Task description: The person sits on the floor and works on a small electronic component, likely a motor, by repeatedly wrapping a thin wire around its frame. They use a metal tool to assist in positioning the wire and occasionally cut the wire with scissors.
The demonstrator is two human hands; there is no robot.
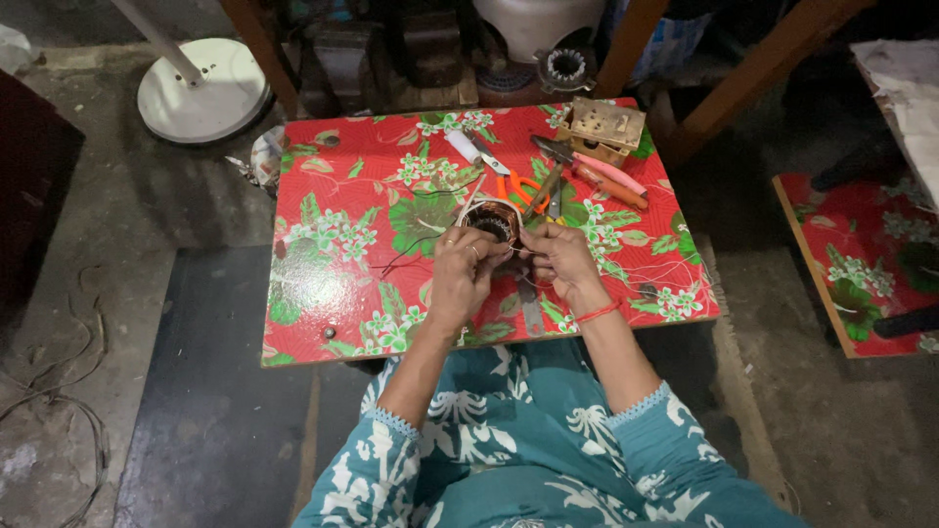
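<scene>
Left hand [462, 272]: fingers curled on the near rim of a round copper-wound motor stator coil [492, 222], grasping it. Right hand [559, 256]: fingertips pinched on a thin wire at the coil's 4 o'clock. The coil's bore appears to face up, axis roughly vertical; it sits at centre of a low table with red floral oilcloth [333, 293]. At 1 o'clock: orange-handled scissors [515, 181], pink-handled pliers [608, 178], brass-coloured metal box [603, 128]. Grey concrete floor [127, 225]; white round fan base [203, 90] at 10 o'clock.
</scene>
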